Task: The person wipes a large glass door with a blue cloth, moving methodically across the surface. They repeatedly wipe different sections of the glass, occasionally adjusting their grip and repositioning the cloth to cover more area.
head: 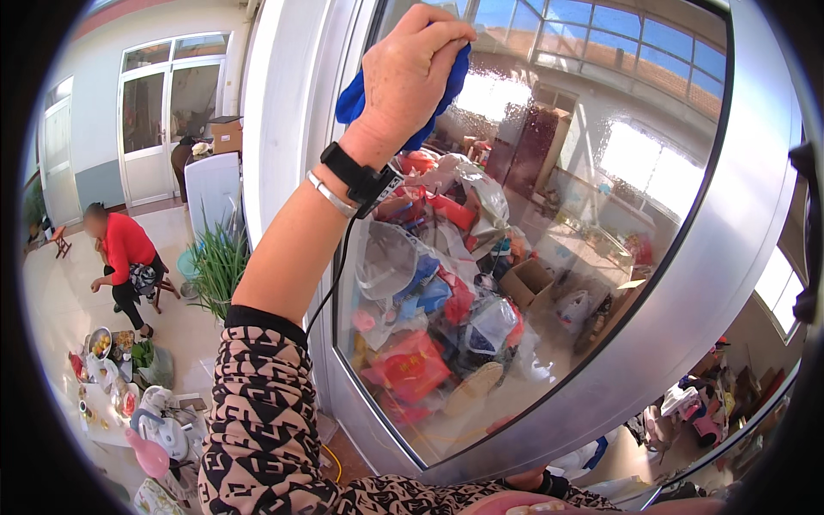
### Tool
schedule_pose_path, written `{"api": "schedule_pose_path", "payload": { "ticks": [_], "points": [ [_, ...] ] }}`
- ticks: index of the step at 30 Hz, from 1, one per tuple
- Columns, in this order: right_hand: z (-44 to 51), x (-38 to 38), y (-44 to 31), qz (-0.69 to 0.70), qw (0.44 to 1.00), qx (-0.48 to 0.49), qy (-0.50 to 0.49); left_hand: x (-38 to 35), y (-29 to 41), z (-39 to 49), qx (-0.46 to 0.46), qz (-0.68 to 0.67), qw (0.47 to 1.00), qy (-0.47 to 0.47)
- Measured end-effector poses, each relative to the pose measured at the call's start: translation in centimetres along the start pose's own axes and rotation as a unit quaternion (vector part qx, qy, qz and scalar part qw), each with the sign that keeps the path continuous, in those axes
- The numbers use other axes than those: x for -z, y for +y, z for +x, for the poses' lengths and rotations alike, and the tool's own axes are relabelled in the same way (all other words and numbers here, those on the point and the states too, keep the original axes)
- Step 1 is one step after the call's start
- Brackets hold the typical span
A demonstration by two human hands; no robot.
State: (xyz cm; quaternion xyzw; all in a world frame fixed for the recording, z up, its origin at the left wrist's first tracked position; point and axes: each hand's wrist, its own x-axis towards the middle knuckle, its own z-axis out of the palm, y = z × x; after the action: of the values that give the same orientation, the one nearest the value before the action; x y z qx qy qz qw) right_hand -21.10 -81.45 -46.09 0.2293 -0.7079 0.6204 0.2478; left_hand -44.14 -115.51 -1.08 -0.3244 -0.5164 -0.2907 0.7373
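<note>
My left hand (412,71) is raised at the top centre, closed around a bunched blue cloth (351,100) against the upper left part of a glass pane (553,212). The pane sits in a silvery metal frame (650,367) and shows wet, beaded patches. On my left wrist are a black strapped device (364,180) with a cable and a metal bangle (331,195). Low in the picture, my right hand (528,479) shows only in part beside the bottom of the frame; its fingers are hidden, so its grip cannot be told.
Heaped bags and clothes (444,283) show through the glass, with a cardboard box (528,283). At left, a person in red (132,248) sits on a stool near a green potted plant (222,264). Dishes and a table (106,418) stand lower left; another pile (689,405) lies at right.
</note>
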Motion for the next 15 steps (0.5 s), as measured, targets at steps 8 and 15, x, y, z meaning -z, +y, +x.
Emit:
{"api": "schedule_pose_path", "payload": {
  "ticks": [8, 15],
  "points": [
    [0.9, -0.1, 0.3, -0.002, 1.0, -0.006, -0.002, -0.4, 0.0, 0.2, -0.051, -0.009, 0.998, 0.027],
    [1.3, 0.0, 0.2, -0.001, 1.0, -0.014, -0.005, -0.7, -0.5, 0.5, -0.067, -0.006, 0.997, 0.023]
  ]
}}
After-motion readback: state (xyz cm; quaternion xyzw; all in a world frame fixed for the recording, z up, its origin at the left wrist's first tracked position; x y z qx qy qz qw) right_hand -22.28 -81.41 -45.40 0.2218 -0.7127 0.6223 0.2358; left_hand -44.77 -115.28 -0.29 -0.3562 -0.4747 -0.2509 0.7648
